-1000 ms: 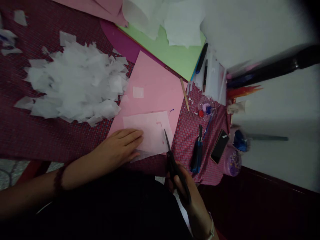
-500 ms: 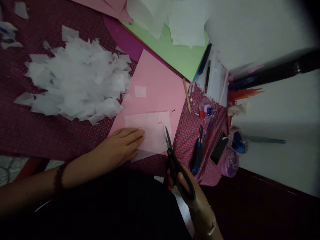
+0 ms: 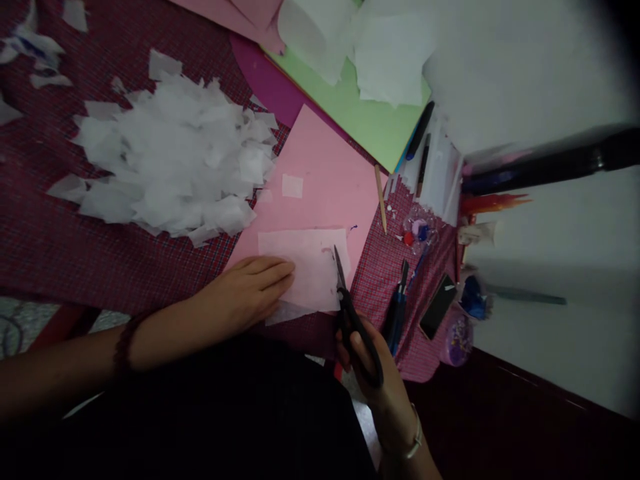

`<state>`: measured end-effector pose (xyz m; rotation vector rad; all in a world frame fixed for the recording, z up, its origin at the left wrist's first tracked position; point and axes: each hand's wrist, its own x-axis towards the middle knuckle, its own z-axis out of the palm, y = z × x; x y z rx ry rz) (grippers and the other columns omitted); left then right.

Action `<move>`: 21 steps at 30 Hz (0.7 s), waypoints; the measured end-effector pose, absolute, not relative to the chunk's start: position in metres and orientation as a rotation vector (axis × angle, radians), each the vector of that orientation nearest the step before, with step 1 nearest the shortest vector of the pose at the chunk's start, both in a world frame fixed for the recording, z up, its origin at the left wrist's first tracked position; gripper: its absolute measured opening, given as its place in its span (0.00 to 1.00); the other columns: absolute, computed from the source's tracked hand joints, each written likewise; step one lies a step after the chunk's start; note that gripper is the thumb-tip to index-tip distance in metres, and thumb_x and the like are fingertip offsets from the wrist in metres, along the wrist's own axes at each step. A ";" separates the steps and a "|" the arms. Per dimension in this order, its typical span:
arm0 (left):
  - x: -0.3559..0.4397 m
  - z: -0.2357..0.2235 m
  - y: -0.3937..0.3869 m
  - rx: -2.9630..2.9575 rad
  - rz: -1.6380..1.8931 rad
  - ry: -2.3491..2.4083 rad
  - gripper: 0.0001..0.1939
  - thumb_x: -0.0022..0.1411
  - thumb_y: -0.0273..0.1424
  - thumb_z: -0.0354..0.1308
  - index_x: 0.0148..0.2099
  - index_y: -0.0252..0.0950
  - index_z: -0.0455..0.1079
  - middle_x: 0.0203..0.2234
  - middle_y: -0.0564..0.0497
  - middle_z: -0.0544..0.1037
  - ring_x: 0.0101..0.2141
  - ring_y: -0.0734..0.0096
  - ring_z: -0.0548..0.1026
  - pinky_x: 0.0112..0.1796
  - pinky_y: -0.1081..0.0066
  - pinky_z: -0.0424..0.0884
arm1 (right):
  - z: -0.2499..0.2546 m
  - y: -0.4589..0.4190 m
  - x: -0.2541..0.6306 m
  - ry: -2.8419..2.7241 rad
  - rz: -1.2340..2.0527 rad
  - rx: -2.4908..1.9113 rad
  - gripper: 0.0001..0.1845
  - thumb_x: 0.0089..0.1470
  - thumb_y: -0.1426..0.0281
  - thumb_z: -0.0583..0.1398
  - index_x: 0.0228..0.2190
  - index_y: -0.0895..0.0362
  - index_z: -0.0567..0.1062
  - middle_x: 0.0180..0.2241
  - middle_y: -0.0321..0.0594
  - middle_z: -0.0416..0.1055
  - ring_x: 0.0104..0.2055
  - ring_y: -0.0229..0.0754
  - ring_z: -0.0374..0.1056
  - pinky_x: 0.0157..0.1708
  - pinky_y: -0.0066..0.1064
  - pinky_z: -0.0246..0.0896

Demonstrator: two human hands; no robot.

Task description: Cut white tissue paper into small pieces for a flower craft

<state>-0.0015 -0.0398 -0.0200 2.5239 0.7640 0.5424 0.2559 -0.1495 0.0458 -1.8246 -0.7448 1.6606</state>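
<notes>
My left hand (image 3: 260, 287) lies flat, fingers stretched out, on the left part of a thin white sheet of paper (image 3: 310, 263). That sheet rests on a pink sheet of card (image 3: 325, 160) near the table's front edge. Black-handled scissors (image 3: 357, 327) are in my right hand (image 3: 373, 360), its fingers through and around the handles. Their blades point away from me over the right side of the white sheet and look nearly closed. A small white paper square (image 3: 293, 186) lies on the pink card beyond the sheet.
A big heap of cut white paper pieces (image 3: 175, 160) covers the left side. Behind are green card (image 3: 345, 100) and more white paper (image 3: 395, 60). On the right lie a pencil (image 3: 381, 199), a blue-handled tool (image 3: 396, 313), a phone (image 3: 438, 307) and a purple tub (image 3: 456, 340).
The scissors' blades have come closer together over the right side of the white sheet. My left hand stays on the paper. The whole view has shifted slightly.
</notes>
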 end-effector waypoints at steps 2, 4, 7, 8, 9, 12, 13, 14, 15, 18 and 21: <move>-0.002 -0.020 -0.040 2.518 0.561 0.763 0.16 0.68 0.26 0.55 0.55 0.28 0.74 0.53 0.38 0.78 0.54 0.58 0.74 0.56 0.61 0.71 | 0.045 -0.150 0.256 -0.703 1.671 -1.861 0.24 0.58 0.49 0.62 0.45 0.54 0.71 0.21 0.27 0.58 0.19 0.33 0.49 0.18 0.27 0.46; -0.002 -0.021 -0.040 2.521 0.576 0.764 0.16 0.68 0.26 0.55 0.55 0.29 0.74 0.53 0.38 0.78 0.54 0.57 0.74 0.56 0.61 0.71 | 0.047 -0.149 0.256 -0.690 1.692 -1.875 0.24 0.58 0.48 0.61 0.45 0.54 0.70 0.18 0.25 0.57 0.18 0.32 0.47 0.17 0.27 0.43; -0.001 -0.020 -0.039 2.554 0.578 0.760 0.16 0.69 0.26 0.53 0.55 0.28 0.74 0.52 0.38 0.79 0.53 0.57 0.75 0.54 0.60 0.73 | 0.056 -0.146 0.252 -0.712 1.695 -1.869 0.21 0.59 0.49 0.61 0.42 0.53 0.72 0.22 0.30 0.62 0.21 0.34 0.54 0.20 0.28 0.50; -0.001 -0.020 -0.039 2.567 0.582 0.760 0.16 0.70 0.26 0.52 0.55 0.28 0.74 0.52 0.38 0.79 0.53 0.57 0.75 0.53 0.60 0.73 | 0.060 -0.144 0.250 -0.707 1.681 -1.862 0.20 0.60 0.49 0.60 0.40 0.53 0.73 0.24 0.32 0.63 0.23 0.35 0.57 0.23 0.29 0.53; 0.000 -0.020 -0.039 2.578 0.585 0.759 0.16 0.70 0.26 0.51 0.54 0.28 0.74 0.52 0.38 0.79 0.52 0.57 0.75 0.53 0.61 0.73 | 0.065 -0.142 0.247 -0.693 1.665 -1.855 0.19 0.60 0.50 0.60 0.39 0.52 0.74 0.26 0.33 0.64 0.26 0.37 0.59 0.26 0.30 0.56; 0.000 -0.020 -0.039 2.577 0.569 0.769 0.16 0.70 0.26 0.52 0.55 0.29 0.74 0.52 0.39 0.79 0.53 0.58 0.75 0.53 0.61 0.73 | 0.076 -0.135 0.241 -0.664 1.629 -1.847 0.17 0.61 0.51 0.60 0.36 0.51 0.75 0.29 0.35 0.65 0.31 0.39 0.62 0.32 0.32 0.61; 0.000 -0.020 -0.039 2.575 0.552 0.770 0.16 0.70 0.26 0.52 0.55 0.29 0.74 0.52 0.40 0.79 0.53 0.58 0.75 0.54 0.62 0.73 | 0.078 -0.132 0.240 -0.672 1.619 -1.861 0.16 0.62 0.52 0.59 0.36 0.50 0.76 0.30 0.35 0.66 0.31 0.39 0.62 0.33 0.32 0.61; 0.000 -0.021 -0.039 2.576 0.537 0.772 0.16 0.70 0.26 0.52 0.55 0.30 0.74 0.53 0.40 0.79 0.54 0.59 0.75 0.55 0.62 0.72 | 0.079 -0.130 0.239 -0.683 1.614 -1.879 0.15 0.62 0.52 0.59 0.38 0.50 0.76 0.30 0.36 0.66 0.32 0.40 0.62 0.33 0.32 0.62; 0.000 -0.021 -0.040 2.581 0.525 0.771 0.16 0.70 0.26 0.52 0.55 0.30 0.74 0.53 0.40 0.78 0.54 0.59 0.75 0.55 0.62 0.72 | 0.080 -0.127 0.237 -0.697 1.611 -1.896 0.14 0.62 0.53 0.59 0.39 0.50 0.75 0.31 0.36 0.67 0.32 0.40 0.62 0.33 0.33 0.62; 0.000 -0.022 -0.040 2.600 0.513 0.780 0.16 0.70 0.27 0.52 0.55 0.31 0.74 0.53 0.42 0.79 0.53 0.60 0.75 0.55 0.64 0.72 | 0.079 -0.121 0.235 -0.731 1.596 -1.921 0.16 0.62 0.52 0.59 0.41 0.49 0.74 0.32 0.37 0.68 0.31 0.41 0.62 0.32 0.33 0.63; 0.001 -0.022 -0.040 2.611 0.547 0.785 0.16 0.70 0.27 0.51 0.54 0.31 0.75 0.52 0.42 0.79 0.52 0.61 0.75 0.54 0.64 0.71 | 0.075 -0.118 0.233 -0.738 1.564 -1.901 0.18 0.62 0.50 0.58 0.40 0.50 0.75 0.32 0.38 0.68 0.31 0.42 0.63 0.32 0.34 0.63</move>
